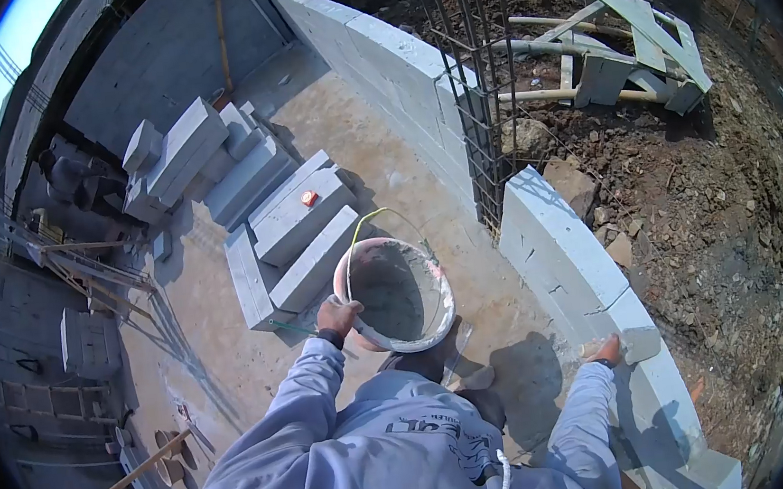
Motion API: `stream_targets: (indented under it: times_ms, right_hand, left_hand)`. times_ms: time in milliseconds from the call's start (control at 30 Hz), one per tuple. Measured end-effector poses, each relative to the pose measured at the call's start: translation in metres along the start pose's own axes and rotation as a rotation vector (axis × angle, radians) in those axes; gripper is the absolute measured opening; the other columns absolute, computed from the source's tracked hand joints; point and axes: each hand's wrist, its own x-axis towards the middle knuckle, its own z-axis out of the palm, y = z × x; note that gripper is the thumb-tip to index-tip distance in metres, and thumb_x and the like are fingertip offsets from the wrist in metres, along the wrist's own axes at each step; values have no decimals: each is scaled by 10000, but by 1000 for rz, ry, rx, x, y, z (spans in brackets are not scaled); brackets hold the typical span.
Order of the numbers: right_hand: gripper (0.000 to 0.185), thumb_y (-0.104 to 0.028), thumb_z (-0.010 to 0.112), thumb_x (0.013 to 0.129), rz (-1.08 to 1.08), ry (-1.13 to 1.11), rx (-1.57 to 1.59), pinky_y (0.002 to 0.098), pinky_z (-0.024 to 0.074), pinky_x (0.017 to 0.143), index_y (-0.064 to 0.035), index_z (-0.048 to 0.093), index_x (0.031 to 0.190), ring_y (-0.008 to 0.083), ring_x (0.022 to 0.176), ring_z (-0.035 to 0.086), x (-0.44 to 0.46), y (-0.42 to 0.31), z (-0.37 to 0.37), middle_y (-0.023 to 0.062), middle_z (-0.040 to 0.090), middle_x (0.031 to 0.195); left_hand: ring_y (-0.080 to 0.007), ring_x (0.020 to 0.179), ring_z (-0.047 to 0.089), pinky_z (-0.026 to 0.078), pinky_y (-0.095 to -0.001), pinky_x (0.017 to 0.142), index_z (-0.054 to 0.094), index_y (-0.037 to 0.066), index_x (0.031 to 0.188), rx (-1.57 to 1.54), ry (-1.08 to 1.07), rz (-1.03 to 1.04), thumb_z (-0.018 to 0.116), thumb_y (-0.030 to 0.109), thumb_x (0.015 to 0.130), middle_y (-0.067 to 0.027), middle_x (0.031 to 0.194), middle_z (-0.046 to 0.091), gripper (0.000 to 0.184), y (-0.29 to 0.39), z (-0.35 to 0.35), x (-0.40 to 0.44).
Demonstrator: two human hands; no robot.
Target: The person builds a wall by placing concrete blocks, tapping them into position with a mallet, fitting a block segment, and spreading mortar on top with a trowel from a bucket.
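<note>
My left hand (pixel 338 317) is closed on the near left rim of a round bucket (pixel 426 343), which is tilted so its inside faces me. Grey mortar (pixel 387 293) coats the inside, and a thin yellow-green handle (pixel 358 226) arches over the mouth. Off to the right, my right hand (pixel 605 352) is wrapped round a trowel (pixel 642 344). The trowel's flat blade is over the top edge of a low wall of pale blocks (pixel 569 250). Whether the blade touches the wall, I cannot tell.
Stacked pale blocks (pixel 298 218) stand ahead on the concrete floor (pixel 190 328), with a small red-and-white item (pixel 309 198) on one. A rebar column (pixel 476 92) rises between wall sections. Rocky soil (pixel 705 231) lies beyond the wall. Another person (pixel 80 182) is at far left.
</note>
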Motion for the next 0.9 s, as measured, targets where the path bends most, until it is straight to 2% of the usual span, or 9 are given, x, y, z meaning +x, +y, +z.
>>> stream_targets:
  times_ms: [67, 133, 233, 333, 433, 567, 733, 800, 900]
  right_hand:
    - [341, -154, 653, 718, -117, -310, -513, 389, 501, 519, 20, 528, 983, 251, 659, 605, -119, -35, 40, 117, 574, 793]
    - [378, -146, 648, 715, -569, -531, -799, 375, 512, 511, 64, 524, 1003, 273, 665, 624, -154, -22, 62, 142, 597, 832]
    - [400, -147, 649, 713, -605, -277, -625, 366, 519, 520, 100, 522, 1001, 277, 639, 619, -134, -3, 91, 164, 611, 823]
    - [379, -165, 662, 712, -110, -76, -396, 373, 518, 511, 131, 543, 917, 276, 624, 614, -57, -6, 98, 174, 621, 805]
    - [385, -197, 664, 712, -152, 5, -487, 376, 503, 458, 140, 565, 869, 278, 595, 615, 32, 21, 93, 195, 622, 804]
    - [399, -203, 658, 701, -75, 93, -349, 411, 539, 624, 148, 590, 876, 328, 672, 640, -44, 0, 172, 258, 638, 870]
    - [457, -232, 635, 702, -813, -403, -1318, 425, 493, 794, 114, 566, 993, 393, 891, 635, -108, 35, 247, 302, 605, 1041]
    - [485, -274, 650, 697, -748, -727, -1829, 448, 473, 865, 85, 577, 1014, 409, 999, 595, -206, -6, 256, 297, 601, 1060]
    - [557, -314, 655, 707, -599, -662, -1844, 454, 465, 888, 37, 532, 1121, 401, 1020, 588, -255, 25, 229, 279, 603, 1075]
  left_hand:
    - [-315, 793, 652, 490, -381, 732, 652, -7, 838, -27, 1, -2, 716, 315, 606, -191, 815, 667, 402, 15, -13, -9]
    - [-307, 774, 652, 492, -375, 720, 646, -4, 835, -35, 13, 2, 714, 301, 603, -181, 802, 666, 389, 6, -12, 1]
    - [-304, 748, 650, 493, -374, 705, 642, -1, 831, -46, 11, 8, 707, 290, 602, -178, 783, 662, 376, -9, -13, 17]
    - [-305, 736, 646, 493, -375, 701, 639, -2, 833, -98, -2, -26, 706, 290, 603, -177, 775, 659, 378, -16, -15, 35]
    - [-312, 768, 644, 491, -380, 721, 632, -6, 848, -124, -26, -61, 708, 288, 598, -186, 809, 661, 393, -23, -6, 53]
    - [-328, 803, 643, 488, -387, 744, 631, -7, 858, -10, -42, -79, 706, 293, 597, -203, 848, 661, 405, -17, -16, 77]
    - [-324, 778, 638, 485, -381, 725, 623, -4, 840, -24, -74, -73, 705, 284, 599, -189, 809, 651, 384, -7, -44, 115]
    - [-313, 770, 636, 484, -370, 718, 616, -4, 836, -40, -101, -82, 700, 275, 601, -180, 804, 653, 374, -10, -41, 140]
    - [-327, 777, 638, 482, -373, 715, 603, -27, 849, -44, -109, -49, 681, 250, 598, -197, 804, 652, 382, 11, -42, 156]
